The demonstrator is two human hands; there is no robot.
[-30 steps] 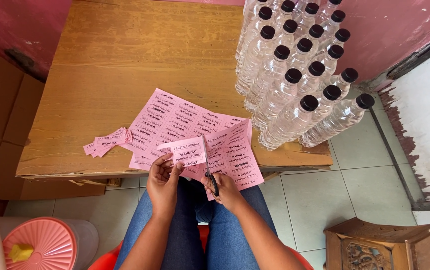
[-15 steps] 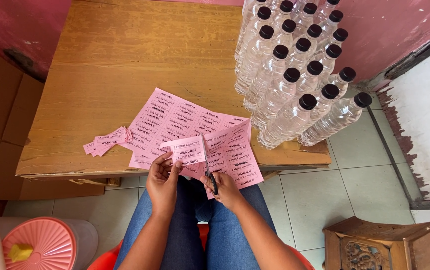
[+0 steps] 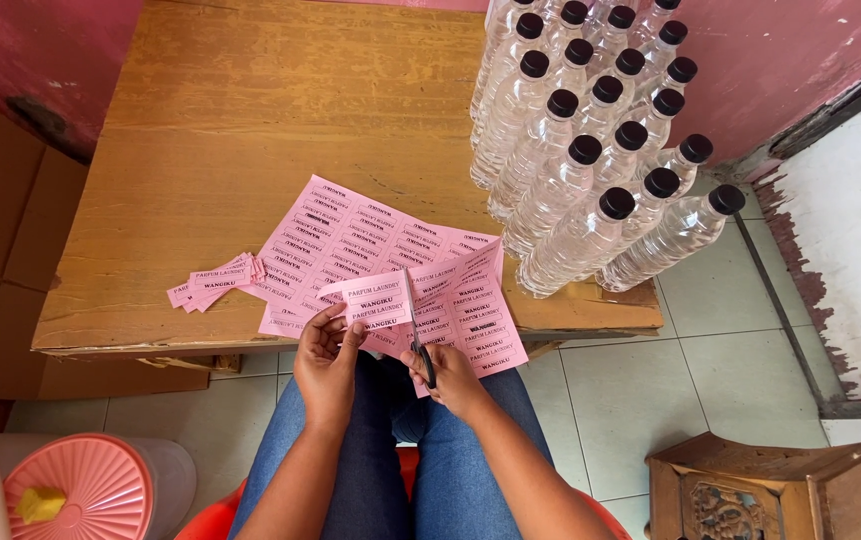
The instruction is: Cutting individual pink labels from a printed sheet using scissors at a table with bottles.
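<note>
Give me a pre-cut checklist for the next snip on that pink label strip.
1. Left hand grips the pink label strip: ok.
2. Scissors in right hand, blades at the strip's right edge: ok.
3. Left fingertips away from the blades: ok.
4. Blade lined up between labels: cannot tell.
5. Uncut pink sheet flat on the wooden table: ok.
6. Cut label pile apart from the bottles: ok.
</note>
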